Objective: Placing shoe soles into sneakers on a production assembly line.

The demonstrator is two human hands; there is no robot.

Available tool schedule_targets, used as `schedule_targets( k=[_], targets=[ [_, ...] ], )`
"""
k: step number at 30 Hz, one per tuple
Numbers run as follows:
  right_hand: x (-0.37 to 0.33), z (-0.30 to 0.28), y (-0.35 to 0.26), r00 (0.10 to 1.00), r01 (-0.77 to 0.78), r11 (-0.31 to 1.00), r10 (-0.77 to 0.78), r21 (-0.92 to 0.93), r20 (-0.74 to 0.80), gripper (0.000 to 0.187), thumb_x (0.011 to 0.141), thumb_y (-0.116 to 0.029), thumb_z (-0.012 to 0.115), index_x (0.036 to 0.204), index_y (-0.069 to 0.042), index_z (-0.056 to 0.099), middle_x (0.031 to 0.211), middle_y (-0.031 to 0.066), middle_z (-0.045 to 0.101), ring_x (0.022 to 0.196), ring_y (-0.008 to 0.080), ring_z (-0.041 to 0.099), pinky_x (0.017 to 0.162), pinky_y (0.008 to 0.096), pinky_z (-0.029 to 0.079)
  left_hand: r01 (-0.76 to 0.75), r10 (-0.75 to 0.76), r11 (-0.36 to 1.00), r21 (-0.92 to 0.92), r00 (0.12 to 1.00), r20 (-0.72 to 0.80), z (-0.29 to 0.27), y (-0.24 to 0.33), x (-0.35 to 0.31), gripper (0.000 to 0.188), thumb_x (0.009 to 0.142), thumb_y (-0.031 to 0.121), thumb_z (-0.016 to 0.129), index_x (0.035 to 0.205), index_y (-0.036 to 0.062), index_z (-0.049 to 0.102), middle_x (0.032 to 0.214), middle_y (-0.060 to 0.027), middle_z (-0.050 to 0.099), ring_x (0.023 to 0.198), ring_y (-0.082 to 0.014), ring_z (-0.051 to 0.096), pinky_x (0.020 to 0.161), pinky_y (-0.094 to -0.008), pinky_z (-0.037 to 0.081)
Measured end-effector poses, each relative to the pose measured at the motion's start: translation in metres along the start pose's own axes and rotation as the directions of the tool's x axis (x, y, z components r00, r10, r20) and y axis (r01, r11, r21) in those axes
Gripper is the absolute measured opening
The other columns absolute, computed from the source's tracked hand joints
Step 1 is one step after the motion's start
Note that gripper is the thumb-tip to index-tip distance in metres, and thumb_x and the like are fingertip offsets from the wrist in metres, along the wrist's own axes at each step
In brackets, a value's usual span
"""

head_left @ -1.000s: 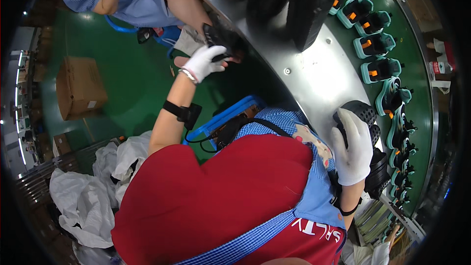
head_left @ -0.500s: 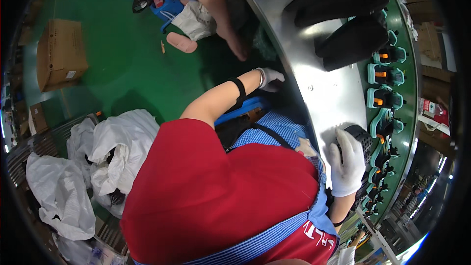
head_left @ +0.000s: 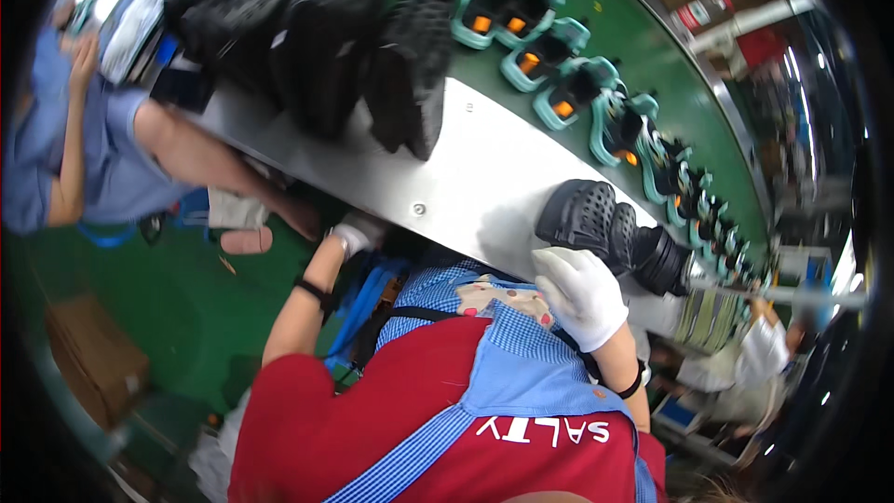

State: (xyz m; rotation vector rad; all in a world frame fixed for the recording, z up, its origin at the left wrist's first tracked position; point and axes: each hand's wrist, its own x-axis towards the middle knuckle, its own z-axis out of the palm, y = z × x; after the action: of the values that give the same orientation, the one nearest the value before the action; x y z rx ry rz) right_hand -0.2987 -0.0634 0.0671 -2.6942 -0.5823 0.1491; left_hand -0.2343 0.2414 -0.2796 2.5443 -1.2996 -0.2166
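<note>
My right hand (head_left: 581, 296), in a white glove, is at the near edge of the metal bench (head_left: 498, 191). Its fingers are stretched out and nothing shows in them. Just beyond them stand several black perforated clogs (head_left: 589, 220), in a row running right; whether the glove touches them I cannot tell. My left hand (head_left: 361, 231), also gloved, hangs beside the bench's near edge, in shadow. Its fingers are blurred and partly hidden. On the left part of the bench, large black clog-like shoes (head_left: 326, 47) are bunched together, one with a textured surface (head_left: 408, 74).
Beyond the bench, a green conveyor belt (head_left: 619, 47) carries a line of teal-and-black shoes (head_left: 563, 93) with orange tabs. At left sits a person in blue (head_left: 102, 144), one bare limb near my left hand. A pink slipper (head_left: 247, 240) and a cardboard box (head_left: 93, 359) are on the floor.
The view has swung round toward the bench and belt. My right hand, earlier lying beside the clogs, now has its fingers on their near side. My left hand stays low by the edge.
</note>
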Motion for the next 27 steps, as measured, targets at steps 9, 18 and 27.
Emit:
schedule_targets(
  k=[9,18,27],
  targets=[
    [-0.049,-0.041,0.047,0.984,-0.151,0.988,0.153,0.029,-0.091,0.028,0.080,-0.012,0.063,0.108,-0.004,0.061,0.098,0.0123,0.065,0.088,0.0307,0.061,0.078,0.0391,0.049,-0.006,-0.320,0.697,-0.717,0.892,-0.318,-0.271,0.139,0.114,0.017,0.086,0.011,0.062,0.097,0.0005,0.069,0.084,-0.0120,0.068,0.072,-0.0226,0.064,0.068,-0.0303,0.051],
    [0.053,-0.119,0.081,0.985,0.000,0.972,0.040,-0.236,0.165,0.021,0.086,-0.024,0.057,0.098,-0.007,0.059,0.084,0.0149,0.064,0.080,0.0335,0.064,0.070,0.0448,0.051,0.901,-0.799,0.433,-0.010,0.378,-0.468,-0.283,-0.010,0.293,0.051,0.076,0.038,0.071,0.122,0.0222,0.057,0.124,-0.0194,0.050,0.118,-0.0338,0.045,0.101,-0.0469,0.029],
    [0.205,-0.043,0.136,0.941,-0.144,0.960,0.208,-0.239,0.267,0.052,0.088,-0.036,0.054,0.132,-0.010,0.043,0.098,0.0181,0.067,0.093,0.0345,0.064,0.077,0.0449,0.051,0.896,-0.880,0.434,0.093,0.444,-0.169,-0.291,-0.034,0.316,0.027,0.088,0.030,0.050,0.103,0.0251,0.072,0.109,-0.0095,0.064,0.107,-0.0243,0.060,0.090,-0.0435,0.041]
  ],
)
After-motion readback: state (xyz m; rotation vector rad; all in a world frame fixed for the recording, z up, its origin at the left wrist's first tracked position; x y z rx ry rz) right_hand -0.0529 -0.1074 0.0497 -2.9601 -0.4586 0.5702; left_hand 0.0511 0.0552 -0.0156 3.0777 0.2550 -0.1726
